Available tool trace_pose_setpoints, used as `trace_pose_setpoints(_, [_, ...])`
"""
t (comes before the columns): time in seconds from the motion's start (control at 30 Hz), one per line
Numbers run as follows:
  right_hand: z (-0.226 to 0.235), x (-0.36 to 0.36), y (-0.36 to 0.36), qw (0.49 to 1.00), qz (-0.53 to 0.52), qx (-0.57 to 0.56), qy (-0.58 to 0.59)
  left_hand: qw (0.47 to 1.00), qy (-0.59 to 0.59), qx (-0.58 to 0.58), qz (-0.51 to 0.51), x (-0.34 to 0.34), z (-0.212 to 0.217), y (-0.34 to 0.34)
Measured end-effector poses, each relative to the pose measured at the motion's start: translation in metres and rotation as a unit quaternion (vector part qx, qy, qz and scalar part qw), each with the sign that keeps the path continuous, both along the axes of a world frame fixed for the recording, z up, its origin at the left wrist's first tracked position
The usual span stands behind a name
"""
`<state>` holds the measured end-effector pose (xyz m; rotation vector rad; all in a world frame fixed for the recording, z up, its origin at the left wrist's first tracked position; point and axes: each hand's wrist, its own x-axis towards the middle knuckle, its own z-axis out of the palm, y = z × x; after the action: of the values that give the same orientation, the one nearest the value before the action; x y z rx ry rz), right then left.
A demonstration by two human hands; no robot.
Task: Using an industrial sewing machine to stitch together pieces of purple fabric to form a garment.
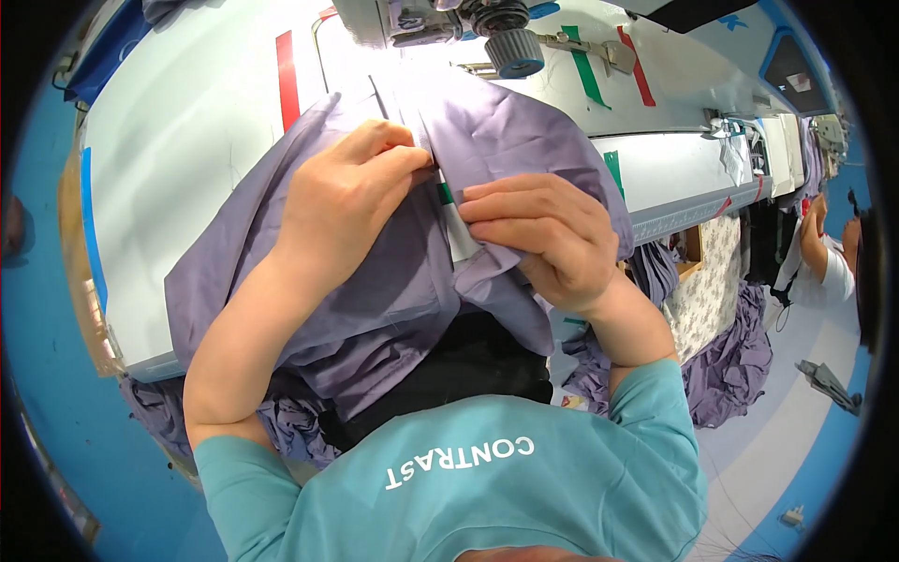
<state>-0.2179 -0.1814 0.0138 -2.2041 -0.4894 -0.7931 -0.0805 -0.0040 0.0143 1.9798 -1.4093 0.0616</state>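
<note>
A lavender garment piece [337, 253] is spread over the white sewing table and hangs off its near edge. My left hand [351, 197] is closed on the cloth, thumb and forefinger pinching it along the slit in the middle. My right hand [548, 229] holds a folded edge of the same cloth just right of the slit, its thumb partly hidden. Between the hands, a narrow strip of white table and a bit of green tape show through the gap. The sewing machine [459, 23] stands just beyond the cloth, its needle area washed out by bright light.
Red tape [287, 80] and green tape [585, 70] mark the white table [178, 187]. More lavender cloth [735, 361] lies heaped at the right. Farther right, another person's arm [819, 244] shows beside a machine. A dark device [794, 75] stands at the far right.
</note>
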Motion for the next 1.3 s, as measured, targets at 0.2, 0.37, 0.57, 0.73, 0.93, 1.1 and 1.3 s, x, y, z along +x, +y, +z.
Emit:
trace_pose_setpoints(0.2, [-0.007,0.002,0.004,1.0,0.005,0.006,0.002,0.999,-0.019,-0.031,-0.026,-0.001,-0.002,0.003])
trace_pose_setpoints(0.37, [-0.018,-0.004,0.008,0.992,0.008,-0.066,0.107,0.998,0.013,-0.038,-0.049,0.005,-0.006,0.009])
trace_pose_setpoints(0.57, [-0.012,-0.001,0.004,0.988,0.035,-0.098,0.115,0.985,-0.143,0.063,-0.067,0.023,-0.001,0.011])
trace_pose_setpoints(0.73, [-0.013,0.001,-0.003,0.986,0.048,-0.113,0.112,0.986,-0.135,0.086,-0.036,0.02,-0.013,0.011])
trace_pose_setpoints(0.93, [-0.01,0.005,-0.008,0.985,0.083,-0.119,0.094,0.987,-0.144,0.066,-0.014,0.02,-0.01,0.007])
trace_pose_setpoints(1.1, [-0.008,0.009,-0.01,0.984,0.1,-0.106,0.106,0.991,-0.124,0.047,-0.022,0.022,-0.011,0.005])
trace_pose_setpoints(1.3, [-0.009,0.012,-0.012,0.982,0.115,-0.102,0.107,0.997,0.0,0.078,-0.007,0.026,-0.006,0.006])
